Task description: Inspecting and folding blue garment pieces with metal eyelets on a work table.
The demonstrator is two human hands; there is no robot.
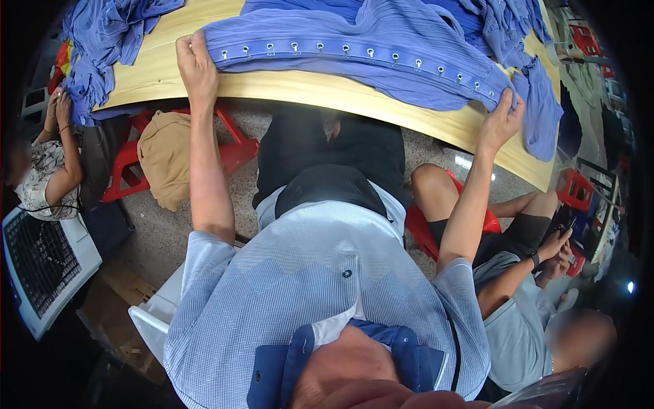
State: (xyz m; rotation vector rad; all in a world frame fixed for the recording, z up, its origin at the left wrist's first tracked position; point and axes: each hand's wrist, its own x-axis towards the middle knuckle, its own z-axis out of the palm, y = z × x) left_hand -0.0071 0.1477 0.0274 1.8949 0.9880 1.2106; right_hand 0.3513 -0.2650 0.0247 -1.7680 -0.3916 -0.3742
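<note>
A blue-violet pleated garment [320,71] lies stretched along the front of the wooden table [153,75]. Across it runs a flat band [293,49] set with a row of several metal eyelets or snaps. My left hand [196,58] pinches the band's left end, thumb uppermost. At the far right end, my right hand [503,117] grips the other end between thumb and fingers. The band is drawn out nearly straight between the two hands, sloping down to the right. Part of the garment bunches up behind the band.
More blue garments are heaped at the table's left corner [102,51] and right side [507,31]. One piece [539,109] hangs over the right edge. Red stools [235,146] stand below. A seated person [518,273] is close on my right; another [51,163] handles cloth at left.
</note>
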